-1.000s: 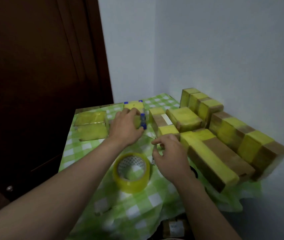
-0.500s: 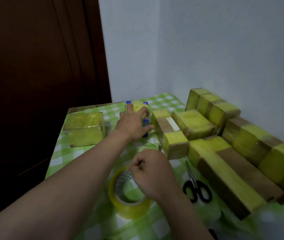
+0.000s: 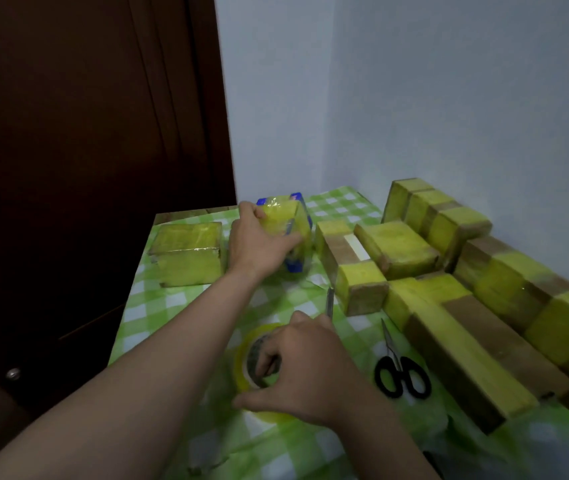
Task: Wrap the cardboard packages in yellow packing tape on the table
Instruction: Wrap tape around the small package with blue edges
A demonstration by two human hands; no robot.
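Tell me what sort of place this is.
Probably a corner of a home room used for packing: a green checked tablecloth beside a dark wooden door, with taped cardboard packages, a tape roll and scissors.

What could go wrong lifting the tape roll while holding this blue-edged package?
The left hand grips the blue-edged package alone; it may slip or tip. The right hand pinches the tape roll close beside a thin grey tool and the scissors, so lifting could knock them or nick a finger.
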